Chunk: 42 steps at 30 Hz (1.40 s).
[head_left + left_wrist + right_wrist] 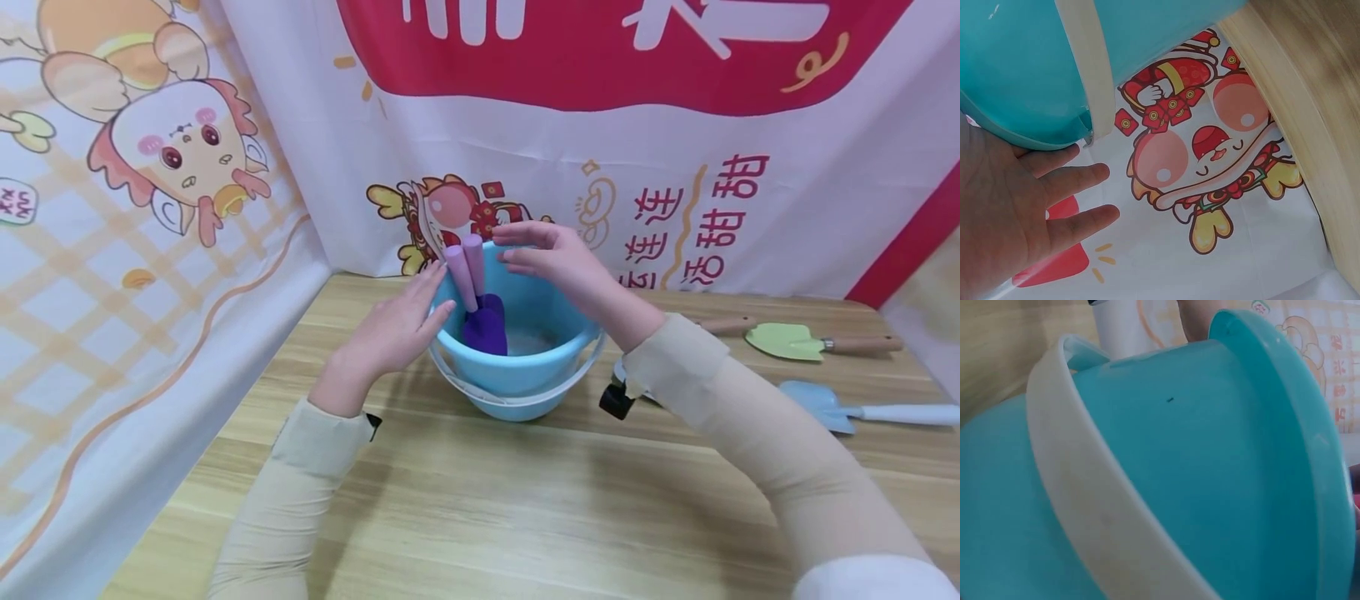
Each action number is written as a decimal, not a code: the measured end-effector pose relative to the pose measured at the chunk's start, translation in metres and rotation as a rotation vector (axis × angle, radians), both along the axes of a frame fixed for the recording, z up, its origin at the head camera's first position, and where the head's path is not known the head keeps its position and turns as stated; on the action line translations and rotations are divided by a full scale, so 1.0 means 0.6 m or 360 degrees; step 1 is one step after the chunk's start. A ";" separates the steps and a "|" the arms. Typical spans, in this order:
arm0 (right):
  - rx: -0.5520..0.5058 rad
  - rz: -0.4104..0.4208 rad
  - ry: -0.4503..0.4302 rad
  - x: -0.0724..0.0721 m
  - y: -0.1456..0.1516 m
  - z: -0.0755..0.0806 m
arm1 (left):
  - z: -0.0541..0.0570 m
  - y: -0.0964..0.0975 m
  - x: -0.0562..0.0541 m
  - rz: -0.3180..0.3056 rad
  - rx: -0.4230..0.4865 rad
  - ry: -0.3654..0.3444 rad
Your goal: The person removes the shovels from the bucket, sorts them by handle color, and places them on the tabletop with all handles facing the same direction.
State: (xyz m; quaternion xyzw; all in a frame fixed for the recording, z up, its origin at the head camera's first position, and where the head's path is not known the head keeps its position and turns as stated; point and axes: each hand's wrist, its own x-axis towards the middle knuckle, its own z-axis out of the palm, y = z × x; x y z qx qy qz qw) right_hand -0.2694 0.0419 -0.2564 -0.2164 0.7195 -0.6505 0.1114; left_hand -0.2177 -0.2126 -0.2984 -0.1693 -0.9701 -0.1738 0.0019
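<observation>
Two hands flank a pale blue, round plastic bucket [517, 379] standing upright on a wood-grain table [480, 500], directly below twelve o'clock in our head view. At the rim's ten o'clock, the left hand [390, 329] rests with straight, spread fingers, its thumb set apart. The right hand [555, 254] arches near one o'clock, fingers loosely bent, a gap between them, pinching nothing we can see; whether they touch the rim, we cannot tell.

Inside, two purple plastic spades with lilac cylindrical handles [486, 332] lean toward eleven o'clock, their grips rising past the rim. We judge these the weak point: a brush from either hand could send them sliding around the wall. An uneven push, with neither hand visibly clamped, could skid or tip the bucket. Its white plastic carrying handle [517, 402], slung low across six o'clock, might snag a sleeve. Toward three o'clock, a green trowel with a wooden handle [787, 342] lies beneath the right forearm's reach, where a careless elbow could knock it.
</observation>
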 end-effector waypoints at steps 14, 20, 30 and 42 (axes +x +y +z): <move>0.0312 0.0021 0.0126 -0.015 -0.036 -0.004 | 0.003 -0.001 0.000 -0.0027 -0.0024 0.0008; 0.0505 0.0026 0.0161 -0.029 -0.053 -0.003 | 0.003 -0.001 -0.002 -0.0041 -0.0038 0.0008; 0.0655 -0.0005 0.0257 -0.031 -0.049 0.000 | 0.003 0.001 -0.005 -0.0053 -0.0044 0.0007; 0.0714 -0.0143 0.0478 -0.040 -0.030 -0.001 | -0.002 -0.001 -0.008 -0.0039 -0.0012 0.0017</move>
